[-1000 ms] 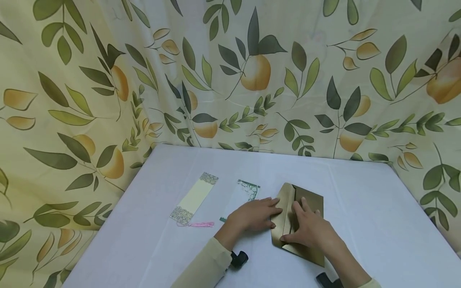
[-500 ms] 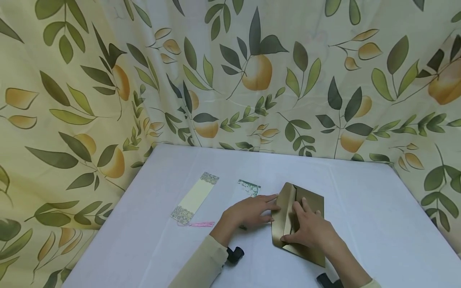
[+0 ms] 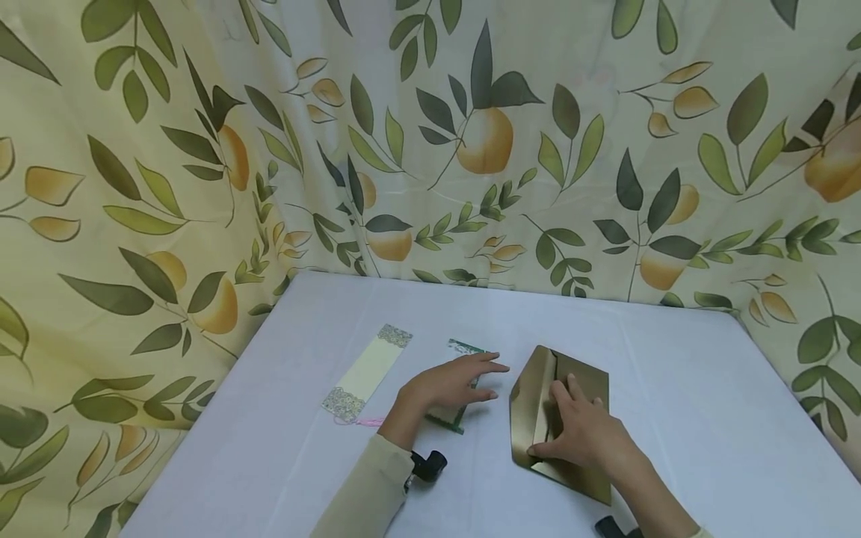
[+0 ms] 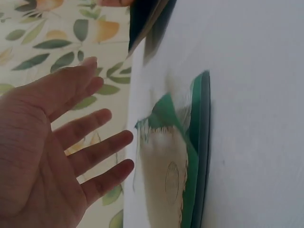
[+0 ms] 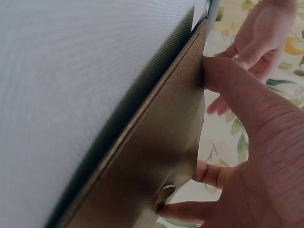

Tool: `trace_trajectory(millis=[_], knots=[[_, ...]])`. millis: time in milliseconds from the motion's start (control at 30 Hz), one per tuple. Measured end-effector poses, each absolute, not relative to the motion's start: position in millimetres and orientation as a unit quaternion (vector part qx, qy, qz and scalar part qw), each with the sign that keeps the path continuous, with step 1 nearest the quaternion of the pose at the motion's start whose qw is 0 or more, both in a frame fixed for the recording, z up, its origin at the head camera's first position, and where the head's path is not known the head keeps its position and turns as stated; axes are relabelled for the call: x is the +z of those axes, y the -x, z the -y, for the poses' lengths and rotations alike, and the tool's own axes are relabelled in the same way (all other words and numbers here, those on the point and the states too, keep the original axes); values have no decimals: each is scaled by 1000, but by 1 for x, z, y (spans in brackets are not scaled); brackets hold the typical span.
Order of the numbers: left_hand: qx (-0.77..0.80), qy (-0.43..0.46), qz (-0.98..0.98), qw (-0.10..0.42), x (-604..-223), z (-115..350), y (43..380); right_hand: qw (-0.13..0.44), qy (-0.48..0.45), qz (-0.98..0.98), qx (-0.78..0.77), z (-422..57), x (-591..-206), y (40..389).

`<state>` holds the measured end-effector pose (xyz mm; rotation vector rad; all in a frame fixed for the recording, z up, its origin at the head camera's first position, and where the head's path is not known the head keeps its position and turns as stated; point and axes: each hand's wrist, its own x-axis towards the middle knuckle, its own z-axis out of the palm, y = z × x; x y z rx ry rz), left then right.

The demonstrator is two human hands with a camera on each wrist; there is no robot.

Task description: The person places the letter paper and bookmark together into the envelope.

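Note:
A gold-brown envelope (image 3: 526, 418) lies on the white table with its flap folded out to the left. My right hand (image 3: 587, 432) grips the envelope's pocket edge, thumb at the near end and bent fingers farther up; the right wrist view shows the pocket bulging slightly. My left hand (image 3: 457, 382) hovers over a green-edged, cream-centred bookmark (image 3: 447, 420), its fingers spread and holding nothing. In the left wrist view that bookmark (image 4: 164, 175) lies apart from the fingers, with clear film at its end. The hand hides much of it in the head view.
Left of the hands lies a pale-yellow bookmark (image 3: 368, 370) with lace-patterned ends and a pink tassel (image 3: 370, 421). A leaf-and-fruit patterned curtain (image 3: 444, 149) hangs behind and to the left of the white table (image 3: 673, 403). Black wrist cameras (image 3: 430, 466) sit under the forearms.
My left hand has lifted off the envelope's flap and moved left, over the green-edged bookmark. My right hand keeps its grip on the envelope. The head view has shifted slightly.

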<state>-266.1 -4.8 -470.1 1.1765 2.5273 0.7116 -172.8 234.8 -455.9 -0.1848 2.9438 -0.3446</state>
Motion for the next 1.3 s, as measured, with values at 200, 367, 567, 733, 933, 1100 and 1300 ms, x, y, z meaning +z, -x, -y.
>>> trace_trajectory(millis=[200,367,567,733,933,1100,1300], knots=[[280,-365,-879,127,-470,22,272,96,65,-987,-115,-236,-455,173],[287,-327,-892,123,-471,35,276,91,66,-987,-118,-236,-456,174],[291,-300,-900,122,-473,44,278,85,66,-987,-118,-235,-456,172],[286,-276,-911,112,-474,46,280,85,61,-988,-117,-235,-455,171],[305,-196,-926,104,-481,46,281,81,58,-988,-120,-235,-455,171],[317,-137,-933,103,-485,45,281,88,57,-987,-120,-235,-456,171],[315,-110,-938,99,-483,37,275,90,55,-987,-120,-235,-456,171]])
